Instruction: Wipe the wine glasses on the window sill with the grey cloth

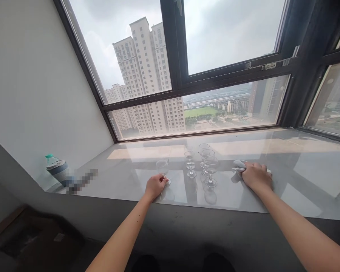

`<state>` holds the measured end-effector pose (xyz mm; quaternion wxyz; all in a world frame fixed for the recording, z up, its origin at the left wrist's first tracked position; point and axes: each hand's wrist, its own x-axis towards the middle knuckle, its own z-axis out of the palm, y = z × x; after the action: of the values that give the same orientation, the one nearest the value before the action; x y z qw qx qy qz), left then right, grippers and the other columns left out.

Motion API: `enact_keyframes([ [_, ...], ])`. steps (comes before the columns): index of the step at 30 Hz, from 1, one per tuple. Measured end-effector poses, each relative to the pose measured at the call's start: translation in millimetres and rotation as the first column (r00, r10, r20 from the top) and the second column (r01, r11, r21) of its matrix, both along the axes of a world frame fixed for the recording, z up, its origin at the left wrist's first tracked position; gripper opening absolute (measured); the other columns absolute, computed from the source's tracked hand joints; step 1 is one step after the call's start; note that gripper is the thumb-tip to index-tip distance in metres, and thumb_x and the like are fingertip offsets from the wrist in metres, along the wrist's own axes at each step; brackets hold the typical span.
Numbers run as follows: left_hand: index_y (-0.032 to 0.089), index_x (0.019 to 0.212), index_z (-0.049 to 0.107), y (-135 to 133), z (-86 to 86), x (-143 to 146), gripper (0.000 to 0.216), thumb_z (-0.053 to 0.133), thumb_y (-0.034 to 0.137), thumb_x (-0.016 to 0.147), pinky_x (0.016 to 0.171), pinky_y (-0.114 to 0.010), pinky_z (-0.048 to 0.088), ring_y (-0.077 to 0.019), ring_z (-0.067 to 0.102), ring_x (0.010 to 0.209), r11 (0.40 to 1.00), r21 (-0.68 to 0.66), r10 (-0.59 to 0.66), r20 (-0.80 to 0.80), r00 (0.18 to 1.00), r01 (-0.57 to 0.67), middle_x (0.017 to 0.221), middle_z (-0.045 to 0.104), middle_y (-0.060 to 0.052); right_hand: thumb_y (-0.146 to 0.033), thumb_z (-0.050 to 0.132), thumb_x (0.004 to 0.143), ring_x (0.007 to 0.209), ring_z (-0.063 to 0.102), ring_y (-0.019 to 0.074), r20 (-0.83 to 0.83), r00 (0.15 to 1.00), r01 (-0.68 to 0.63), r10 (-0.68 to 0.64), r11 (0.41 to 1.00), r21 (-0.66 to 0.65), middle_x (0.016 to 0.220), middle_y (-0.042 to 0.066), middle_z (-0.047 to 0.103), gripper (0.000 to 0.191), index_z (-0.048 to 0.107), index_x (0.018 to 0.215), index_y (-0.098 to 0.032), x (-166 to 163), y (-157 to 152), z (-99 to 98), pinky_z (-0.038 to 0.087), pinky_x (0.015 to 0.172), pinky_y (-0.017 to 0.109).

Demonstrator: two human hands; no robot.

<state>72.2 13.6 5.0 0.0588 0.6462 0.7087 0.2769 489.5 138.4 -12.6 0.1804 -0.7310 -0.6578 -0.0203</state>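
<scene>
My left hand [155, 186] pinches the stem of a small stemmed glass [162, 166], which stands upright on the glossy windowsill [116, 181]. To its right, several more stemmed glasses [211, 168] are grouped upright, apart from both hands. My right hand [257, 176] is closed over a crumpled white cloth [239, 165] that lies on the sill to the right of the group. Part of the cloth is hidden under the palm and fingers.
A grey cup with a lid [58, 172] stands at the sill's left end, with a green-capped bottle [49, 158] behind it. Dark window frames [175, 45] rise behind the sill. A white wall [39, 94] bounds the left side, and the sill's front edge drops off towards me.
</scene>
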Motion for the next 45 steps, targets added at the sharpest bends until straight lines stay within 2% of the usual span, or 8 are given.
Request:
enact_keyframes([
  [5, 0.02, 0.07, 0.063, 0, 8.5, 16, 0.024, 0.056, 0.039, 0.084, 0.061, -0.024, 0.035, -0.0135, 0.056, 0.065, 0.993, -0.052, -0.102, 0.018, 0.995, 0.103, 0.07, 0.066, -0.001, -0.038, 0.036, 0.092, 0.107, 0.047, 0.0367, 0.021, 1.0, 0.008, -0.008, 1.0, 0.015, 0.113, 0.021, 0.058, 0.043, 0.062, 0.118, -0.016, -2, 0, 0.2, 0.04, 0.08, 0.045],
  [11, 0.021, 0.078, 0.066, 11, 14.1, 75, 0.019, 0.058, 0.038, 0.082, 0.059, -0.023, 0.035, -0.0117, 0.052, 0.061, 0.943, -0.114, -0.311, 0.035, 0.95, 0.313, 0.067, 0.064, 0.002, -0.036, 0.036, 0.093, 0.108, 0.046, 0.0348, 0.014, 1.0, 0.025, -0.025, 1.0, 0.017, 0.115, 0.02, 0.056, 0.042, 0.061, 0.118, -0.015, -3, -2, 1.7, 0.039, 0.081, 0.044],
  [16, 0.021, 0.08, 0.066, 19, 7.1, 106, 0.021, 0.059, 0.041, 0.084, 0.062, -0.024, 0.036, -0.0133, 0.057, 0.069, 0.966, -0.058, -0.254, -0.005, 0.967, 0.253, 0.074, 0.066, 0.0, -0.033, 0.037, 0.094, 0.11, 0.045, 0.0335, 0.009, 1.0, 0.014, -0.014, 1.0, 0.003, 0.116, 0.021, 0.055, 0.039, 0.06, 0.118, -0.013, -4, -7, 6.8, 0.037, 0.083, 0.041],
  [22, 0.023, 0.098, 0.063, 10, 4.3, 108, 0.024, 0.052, 0.042, 0.088, 0.062, -0.025, 0.034, -0.0127, 0.055, 0.066, 0.979, 0.002, -0.205, -0.085, 0.975, 0.206, 0.076, 0.065, 0.001, -0.04, 0.038, 0.095, 0.111, 0.044, 0.0343, 0.0, 1.0, 0.012, -0.012, 1.0, 0.008, 0.117, 0.022, 0.055, 0.043, 0.06, 0.119, -0.013, -4, -7, 6.7, 0.036, 0.084, 0.042],
  [27, 0.022, 0.08, 0.061, 7, 4.3, 108, 0.013, 0.05, 0.026, 0.084, 0.059, -0.025, 0.031, -0.013, 0.053, 0.067, 0.972, -0.002, -0.234, -0.158, 0.959, 0.237, 0.077, 0.064, -0.001, -0.045, 0.033, 0.095, 0.111, 0.042, 0.0355, -0.019, 1.0, -0.013, 0.012, 1.0, -0.011, 0.118, 0.023, 0.054, 0.049, 0.06, 0.119, -0.012, -1, -5, 3.6, 0.035, 0.082, 0.043],
  [33, 0.022, 0.075, 0.061, 6, 6.0, 108, 0.02, 0.047, 0.028, 0.088, 0.061, -0.024, 0.033, -0.013, 0.054, 0.07, 0.956, 0.026, -0.285, -0.139, 0.948, 0.291, 0.082, 0.065, -0.002, -0.041, 0.033, 0.095, 0.111, 0.043, 0.0361, -0.022, 1.0, 0.009, -0.009, 1.0, -0.002, 0.118, 0.022, 0.054, 0.045, 0.06, 0.118, -0.014, -2, -6, 5.5, 0.036, 0.082, 0.044],
  [40, 0.022, 0.079, 0.066, 3, 6.7, 109, 0.023, 0.047, 0.029, 0.089, 0.063, -0.024, 0.036, -0.0117, 0.055, 0.07, 0.949, 0.046, -0.305, -0.134, 0.943, 0.313, 0.088, 0.067, -0.002, -0.036, 0.034, 0.093, 0.11, 0.045, 0.0367, 0.0, 1.0, 0.011, -0.011, 1.0, -0.003, 0.114, 0.022, 0.056, 0.041, 0.061, 0.115, -0.014, -3, -5, 5.8, 0.037, 0.08, 0.044],
  [45, 0.026, 0.092, 0.07, 1, 8.8, 109, 0.025, 0.045, 0.029, 0.09, 0.067, -0.024, 0.041, -0.0114, 0.058, 0.071, 0.937, 0.028, -0.342, -0.116, 0.932, 0.348, 0.098, 0.067, -0.001, -0.04, 0.034, 0.093, 0.109, 0.046, 0.0363, 0.024, 0.999, 0.027, -0.027, 1.0, 0.005, 0.113, 0.019, 0.057, 0.043, 0.061, 0.115, -0.016, -3, -1, 2.7, 0.041, 0.08, 0.044],
])
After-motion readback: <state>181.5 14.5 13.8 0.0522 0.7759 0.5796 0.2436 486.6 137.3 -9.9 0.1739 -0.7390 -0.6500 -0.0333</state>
